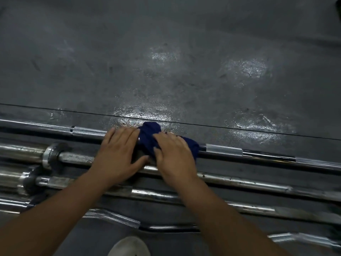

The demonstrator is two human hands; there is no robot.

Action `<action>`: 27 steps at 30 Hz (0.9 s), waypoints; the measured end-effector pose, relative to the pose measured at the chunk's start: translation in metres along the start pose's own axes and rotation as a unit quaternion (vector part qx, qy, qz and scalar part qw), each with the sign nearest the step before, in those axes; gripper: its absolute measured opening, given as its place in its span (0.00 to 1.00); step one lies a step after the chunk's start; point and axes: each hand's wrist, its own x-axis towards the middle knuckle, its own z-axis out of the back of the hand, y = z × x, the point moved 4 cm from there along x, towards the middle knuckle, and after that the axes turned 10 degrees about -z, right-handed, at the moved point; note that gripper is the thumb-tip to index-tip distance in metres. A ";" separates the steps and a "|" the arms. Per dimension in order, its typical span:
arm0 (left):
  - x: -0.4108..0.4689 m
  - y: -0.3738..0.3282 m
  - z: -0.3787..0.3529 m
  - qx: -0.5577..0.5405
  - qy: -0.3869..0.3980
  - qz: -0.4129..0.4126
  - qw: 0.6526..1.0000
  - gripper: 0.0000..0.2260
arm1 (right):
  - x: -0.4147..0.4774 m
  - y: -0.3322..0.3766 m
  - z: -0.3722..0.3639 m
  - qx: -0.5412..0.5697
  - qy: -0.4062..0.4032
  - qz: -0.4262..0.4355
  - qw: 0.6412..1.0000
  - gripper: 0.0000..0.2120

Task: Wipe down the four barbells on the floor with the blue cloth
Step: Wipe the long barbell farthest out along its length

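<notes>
Several steel barbells lie side by side on the dark floor, running left to right. A bunched blue cloth (149,137) lies over the farthest barbell (224,150). My right hand (174,156) presses on the cloth with its fingers spread. My left hand (118,156) lies flat beside the cloth, fingers straight, over the farthest bar and the second barbell (239,182). The third barbell (156,194) runs under my forearms. A curved bar (114,219) lies nearest to me.
The thick sleeves and collars (48,154) of the nearer bars bunch at the left. A seam (239,128) in the floor mat runs just beyond the farthest bar, with shiny grey floor behind it. A white shoe tip (129,246) shows at the bottom.
</notes>
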 end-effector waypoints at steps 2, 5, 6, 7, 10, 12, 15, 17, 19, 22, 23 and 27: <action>-0.002 0.002 0.002 -0.001 -0.007 -0.006 1.000 0.38 | -0.009 -0.042 0.018 -0.029 -0.019 -0.013 0.999 0.18; -0.003 -0.001 0.002 -0.004 -0.011 0.001 1.000 0.37 | -0.026 -0.100 0.047 -0.020 -0.096 -0.151 0.984 0.14; -0.003 -0.002 0.000 -0.004 -0.011 0.006 1.000 0.37 | -0.027 -0.097 0.045 -0.012 -0.108 -0.186 0.976 0.14; -0.003 -0.004 -0.001 -0.004 -0.009 0.010 1.000 0.38 | -0.025 -0.083 0.037 -0.007 -0.115 -0.194 0.974 0.13; -0.002 -0.006 0.001 -0.010 -0.010 0.017 1.000 0.37 | -0.012 -0.017 0.008 -0.004 -0.087 -0.111 0.990 0.14; -0.003 -0.004 0.002 -0.010 -0.009 0.013 1.000 0.36 | 0.004 -0.003 0.006 -0.017 -0.030 -0.063 0.997 0.14; -0.007 -0.004 0.003 -0.020 -0.006 0.012 1.000 0.36 | 0.012 -0.039 0.023 0.012 0.015 -0.079 0.997 0.11; -0.010 -0.006 0.003 -0.025 -0.013 0.015 0.999 0.35 | -0.001 -0.072 0.040 0.031 -0.025 -0.094 0.995 0.08; -0.014 -0.007 0.003 -0.031 -0.013 0.014 0.999 0.35 | -0.015 -0.107 0.053 0.019 -0.067 -0.133 0.989 0.08; -0.019 -0.008 0.001 -0.035 -0.015 0.021 0.999 0.34 | -0.022 -0.104 0.044 -0.022 -0.104 -0.181 0.978 0.19; -0.019 -0.010 0.000 -0.033 -0.015 0.025 0.999 0.34 | -0.020 -0.083 0.033 -0.025 -0.107 -0.159 0.981 0.22; -0.017 -0.012 -0.001 -0.045 -0.034 0.032 0.998 0.33 | -0.016 0.021 -0.020 -0.027 -0.026 -0.002 0.999 0.24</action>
